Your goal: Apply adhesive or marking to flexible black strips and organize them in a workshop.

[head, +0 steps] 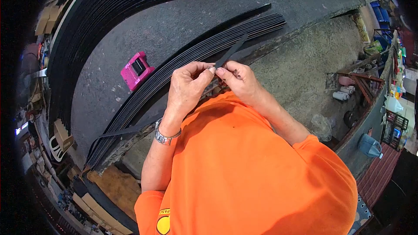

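Before my orange shirt, both hands meet over the edge of a dark work surface. My left hand (189, 85), with a metal watch on its wrist, pinches a dark flat strip (232, 49) between thumb and fingers. My right hand (240, 76) grips the same strip close beside it, the fingertips nearly touching. The strip's free end points up and right, over a curved bundle of long black strips (196, 50). Whether the strip continues behind my left hand to the loose length at the lower left, I cannot tell.
A pink plastic object with a black insert (137, 70) lies left of the bundle. More long black strips (98, 9) fill the far left of the work surface (163, 23). A brown cloth (114, 186) is at lower left. White containers (341, 95) and a blue-tinted bottle (369, 146) are at right.
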{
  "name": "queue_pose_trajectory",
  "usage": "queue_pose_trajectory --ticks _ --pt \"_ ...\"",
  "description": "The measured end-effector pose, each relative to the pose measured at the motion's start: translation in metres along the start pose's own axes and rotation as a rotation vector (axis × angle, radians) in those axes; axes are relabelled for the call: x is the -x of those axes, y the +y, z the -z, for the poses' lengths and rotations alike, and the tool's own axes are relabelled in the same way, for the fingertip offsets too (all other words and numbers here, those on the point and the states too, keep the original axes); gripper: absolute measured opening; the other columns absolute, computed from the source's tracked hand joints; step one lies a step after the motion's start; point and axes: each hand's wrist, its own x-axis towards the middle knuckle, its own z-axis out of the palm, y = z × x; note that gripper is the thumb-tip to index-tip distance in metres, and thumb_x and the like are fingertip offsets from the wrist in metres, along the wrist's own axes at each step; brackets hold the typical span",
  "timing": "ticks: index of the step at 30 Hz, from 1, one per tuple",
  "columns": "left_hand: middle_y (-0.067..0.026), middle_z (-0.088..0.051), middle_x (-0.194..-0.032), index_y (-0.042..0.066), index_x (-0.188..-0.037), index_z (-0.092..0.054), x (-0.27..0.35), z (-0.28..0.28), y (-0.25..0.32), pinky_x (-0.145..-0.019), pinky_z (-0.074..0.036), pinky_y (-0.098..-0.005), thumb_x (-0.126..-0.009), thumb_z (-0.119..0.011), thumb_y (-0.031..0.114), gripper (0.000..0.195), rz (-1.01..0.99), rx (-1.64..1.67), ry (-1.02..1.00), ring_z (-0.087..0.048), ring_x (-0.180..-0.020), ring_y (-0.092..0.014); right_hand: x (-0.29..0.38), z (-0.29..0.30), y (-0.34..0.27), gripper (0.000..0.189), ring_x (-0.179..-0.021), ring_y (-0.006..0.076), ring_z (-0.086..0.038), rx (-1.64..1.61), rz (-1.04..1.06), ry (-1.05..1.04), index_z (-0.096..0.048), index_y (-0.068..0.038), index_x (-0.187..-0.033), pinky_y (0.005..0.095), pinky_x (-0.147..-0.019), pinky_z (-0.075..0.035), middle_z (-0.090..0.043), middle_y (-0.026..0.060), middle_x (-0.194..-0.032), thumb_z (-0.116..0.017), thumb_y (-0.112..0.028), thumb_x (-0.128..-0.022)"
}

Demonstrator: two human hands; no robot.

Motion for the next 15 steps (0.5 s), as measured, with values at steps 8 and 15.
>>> queue_pose_trajectory --ticks 8,15 --pt "0.0030 -0.065 -0.077 -0.003 -0.103 -0.072 0.005 -0.008 -0.003 -0.059 -0.041 -0.0192 -0.093 -0.066 0.017 0.023 -0.038 -0.071 0.056 -0.051 -0.067 -0.001 0.001 -0.005 0.000 0.029 -0.059 0.0046 -0.042 -0.095 -0.039 0.023 -0.054 -0.001 -0.072 0.0280 -0.050 -0.034 -0.049 -0.0024 -0.060 -0.059 -0.018 -0.095" --pt "0.0020 -0.064 -0.075 -0.004 -0.100 -0.070 0.004 -0.015 -0.007 -0.058 -0.042 -0.0217 -0.093 -0.063 0.017 0.023 -0.072 -0.132 0.080 -0.052 -0.065 -0.003 0.002 -0.002 0.001 0.027 -0.060 0.0029 -0.040 -0.124 -0.062 0.004 -0.054 -0.002 -0.071 0.0269 -0.049 -0.033 -0.047 -0.0044 -0.061 -0.058 -0.016 -0.094"
